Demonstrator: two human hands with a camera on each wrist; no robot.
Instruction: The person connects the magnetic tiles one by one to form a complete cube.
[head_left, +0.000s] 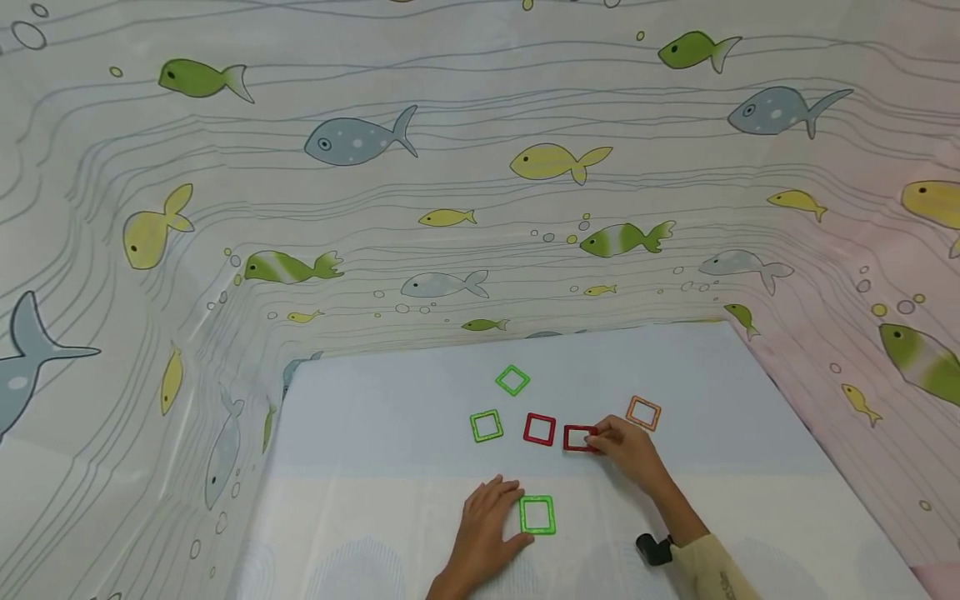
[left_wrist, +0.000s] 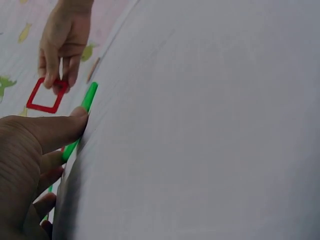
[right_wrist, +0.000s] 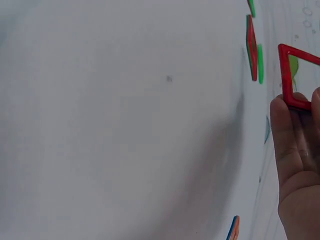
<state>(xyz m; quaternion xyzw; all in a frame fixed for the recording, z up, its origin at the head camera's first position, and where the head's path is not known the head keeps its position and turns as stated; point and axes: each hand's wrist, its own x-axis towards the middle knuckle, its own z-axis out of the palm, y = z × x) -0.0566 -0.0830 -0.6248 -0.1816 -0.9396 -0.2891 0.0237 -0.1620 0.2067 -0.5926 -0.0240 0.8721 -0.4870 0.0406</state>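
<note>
My left hand (head_left: 487, 529) rests low in the middle of the table. Its thumb and index finger hold opposite edges of a green square frame (head_left: 552, 517), seen nearly edge-on in the left wrist view. My right hand (head_left: 628, 450) pinches a red square frame (head_left: 576, 427) by its right side. That red frame is tilted and lifted off the table, as both wrist views show. To its left lies a second red square frame (head_left: 539, 416). Two more green square frames, a near one (head_left: 474, 427) and a far one (head_left: 513, 368), lie further left.
An orange square frame (head_left: 632, 412) lies just beyond my right hand. The white table (head_left: 375, 417) is bounded at the back and sides by fish-patterned sheeting (head_left: 450, 183). A small black device (head_left: 654, 550) is by the right sleeve (head_left: 708, 567).
</note>
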